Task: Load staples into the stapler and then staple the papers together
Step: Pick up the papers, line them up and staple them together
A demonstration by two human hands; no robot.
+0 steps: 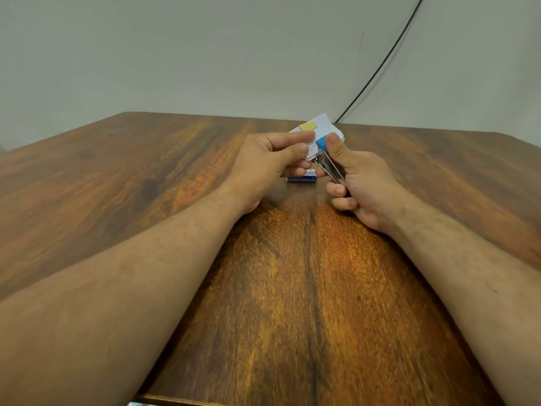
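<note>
A small stack of white papers (323, 127) with a yellow note on top is held above the table. My left hand (272, 165) pinches the stack's near edge between thumb and fingers. My right hand (360, 186) grips a small stapler (325, 153) with a blue top and metal body. Its thumb presses on the blue cap. The stapler's jaws sit over the papers' edge. A blue staple box (303, 177) lies on the table below the hands, partly hidden by my left fingers.
The wooden table (292, 288) stretches wide on both sides of my arms. A black cable (380, 65) runs down the grey wall to the table's far edge.
</note>
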